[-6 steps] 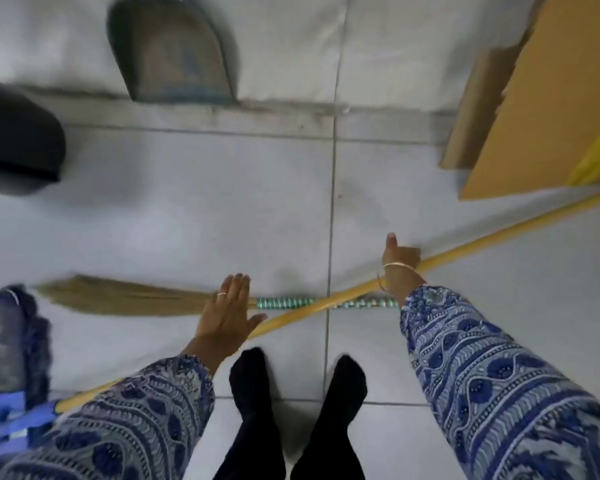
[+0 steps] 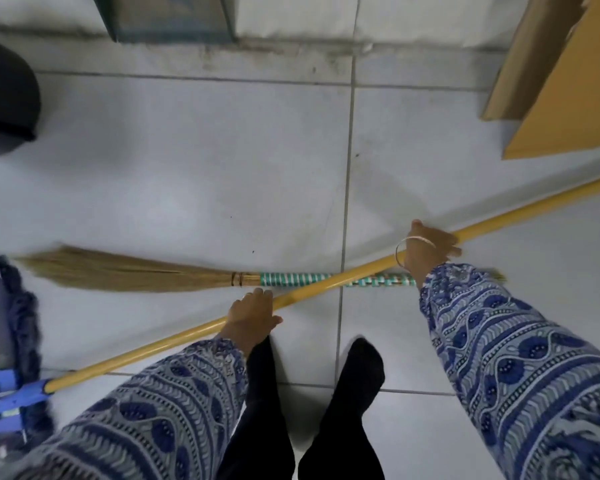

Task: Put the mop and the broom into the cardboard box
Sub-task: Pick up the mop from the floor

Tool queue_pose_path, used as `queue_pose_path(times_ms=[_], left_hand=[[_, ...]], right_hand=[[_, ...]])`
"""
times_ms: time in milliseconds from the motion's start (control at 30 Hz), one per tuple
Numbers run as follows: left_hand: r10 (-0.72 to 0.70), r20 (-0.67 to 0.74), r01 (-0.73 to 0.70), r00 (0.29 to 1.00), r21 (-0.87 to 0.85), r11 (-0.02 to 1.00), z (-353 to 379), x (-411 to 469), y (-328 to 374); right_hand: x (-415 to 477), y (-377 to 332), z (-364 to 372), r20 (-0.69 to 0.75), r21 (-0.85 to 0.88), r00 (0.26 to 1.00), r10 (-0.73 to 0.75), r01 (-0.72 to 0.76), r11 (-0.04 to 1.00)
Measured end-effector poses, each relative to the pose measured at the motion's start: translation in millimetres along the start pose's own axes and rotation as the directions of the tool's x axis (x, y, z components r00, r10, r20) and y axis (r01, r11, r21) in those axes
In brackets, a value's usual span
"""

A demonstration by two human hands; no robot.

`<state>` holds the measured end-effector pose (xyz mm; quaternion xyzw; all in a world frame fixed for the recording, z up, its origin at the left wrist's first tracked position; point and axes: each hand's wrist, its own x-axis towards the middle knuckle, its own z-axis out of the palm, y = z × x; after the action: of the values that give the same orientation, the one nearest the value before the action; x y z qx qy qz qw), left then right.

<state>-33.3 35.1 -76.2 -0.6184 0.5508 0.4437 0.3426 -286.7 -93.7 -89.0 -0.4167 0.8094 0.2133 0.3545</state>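
Both hands are on the mop (image 2: pixel 329 283): the right hand (image 2: pixel 427 248) has its fingers wrapped around the yellow pole, and the left hand (image 2: pixel 253 315) lies on it with fingers curled over, though I cannot tell if they close fully. The pole crosses over the broom (image 2: pixel 153 271) on the floor, so lifting may drag the broom, or the long end may hit the cardboard box (image 2: pixel 565 88) at far right. The mop's long axis runs from its blue head at near left to far right; the broom lies left to right, bristles to the left.

A home's utility corner — pale tiled floor (image 2: pixel 174 174) with grimy grout, a dustpan (image 2: pixel 168 17) against the wall, a black bin (image 2: pixel 4 95).
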Motion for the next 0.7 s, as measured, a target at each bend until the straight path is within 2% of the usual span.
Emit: queue_pose_path(times_ms=[100, 167, 233, 267, 300, 333, 367, 400, 433, 467, 500, 567, 700], left_hand=[[-0.036, -0.004, 0.036, 0.999, 0.006, 0.999, 8, 15, 3], [-0.031, -0.025, 0.031, 0.999, 0.002, 1.0, 11, 20, 3], [-0.01, -0.042, 0.01, 0.999, 0.0, 1.0, 8, 12, 0], [0.005, -0.058, -0.005, 0.998, -0.002, 1.0, 4, 5, -2], [0.018, -0.075, -0.018, 0.997, -0.002, 1.0, -1, -6, -3], [0.022, -0.084, -0.022, 0.996, 0.003, 1.0, -6, -18, -3], [0.033, -0.097, -0.032, 0.995, 0.01, 0.999, -14, -31, -3], [0.044, -0.115, -0.043, 0.992, 0.006, 0.999, -22, -45, -2], [0.052, -0.123, -0.052, 0.991, 0.005, 0.999, -28, -57, -1], [0.063, -0.133, -0.063, 0.989, 0.007, 0.998, -40, -76, 1], [0.072, -0.14, -0.071, 0.988, 0.013, 0.997, -50, -92, 2], [0.084, -0.154, -0.083, 0.985, 0.01, 0.997, -69, -121, 7], [0.106, -0.208, -0.109, 0.972, -0.006, 0.994, -123, -187, 23]], right_hand=[[10, 6, -1, 0.037, -0.333, 0.996, -0.087, 0.094, 0.938], [12, 8, -4, 0.085, -0.401, 0.994, -0.069, 0.097, 0.911], [8, 12, -9, 0.061, -0.388, 0.998, -0.033, 0.054, 0.92], [7, 14, -13, 0.019, -0.29, 1.0, 0.009, -0.003, 0.957], [3, 13, -20, -0.021, -0.113, 0.998, 0.058, -0.06, 0.992], [-2, 13, -25, -0.046, 0.15, 0.991, 0.127, -0.119, 0.981], [-10, 10, -33, -0.058, 0.419, 0.979, 0.196, -0.154, 0.895], [-21, 3, -44, -0.074, 0.661, 0.952, 0.298, -0.177, 0.73], [-33, -3, -54, -0.068, 0.829, 0.904, 0.423, -0.185, 0.528], [-50, -9, -70, -0.056, 0.927, 0.853, 0.519, -0.149, 0.343], [-67, -13, -87, -0.071, 0.962, 0.815, 0.576, -0.096, 0.256], [-95, -20, -118, -0.139, 0.964, 0.777, 0.613, -0.035, 0.263], [-158, -34, -208, -0.198, 0.963, 0.771, 0.605, 0.037, 0.267]])
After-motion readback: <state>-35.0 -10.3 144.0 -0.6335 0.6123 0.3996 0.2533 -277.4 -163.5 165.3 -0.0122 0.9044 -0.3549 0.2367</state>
